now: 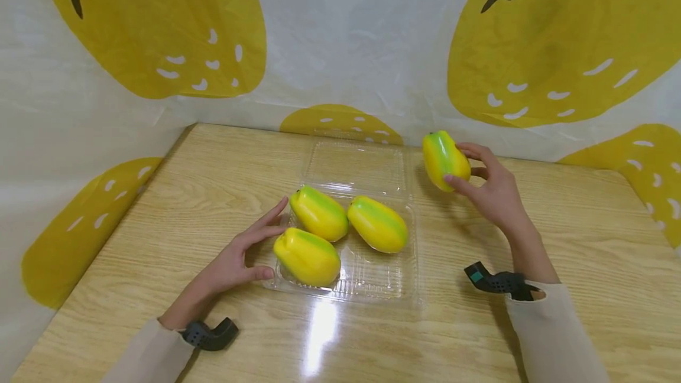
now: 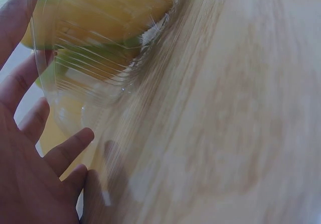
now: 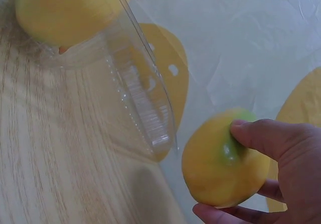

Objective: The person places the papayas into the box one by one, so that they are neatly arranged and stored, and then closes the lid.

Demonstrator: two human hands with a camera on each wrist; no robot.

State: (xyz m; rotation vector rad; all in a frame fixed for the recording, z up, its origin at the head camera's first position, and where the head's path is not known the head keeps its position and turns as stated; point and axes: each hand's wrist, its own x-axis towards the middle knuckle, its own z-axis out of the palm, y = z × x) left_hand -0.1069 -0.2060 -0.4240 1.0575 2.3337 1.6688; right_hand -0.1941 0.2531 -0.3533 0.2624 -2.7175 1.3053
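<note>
My right hand (image 1: 495, 192) grips a yellow papaya (image 1: 443, 158) with a green stripe, thumb on the near side and fingers round the far side. It is held above the table, right of a clear plastic container (image 1: 372, 279). Three similar papayas lie in the container: one at the back left (image 1: 321, 214), one at the front left (image 1: 308, 257) and one at the right (image 1: 378, 224). With fingers spread, my left hand (image 1: 234, 262) rests at the container's left edge, close beside the front-left papaya. In the left wrist view, its fingers (image 2: 22, 83) lie along the clear wall.
The container's clear lid (image 1: 356, 164) lies folded back towards the rear of the wooden table (image 1: 223, 176). Behind and left of the table hangs a pale cloth (image 1: 351, 34) with large yellow fruit prints. Both wrists wear black camera mounts (image 1: 213, 336).
</note>
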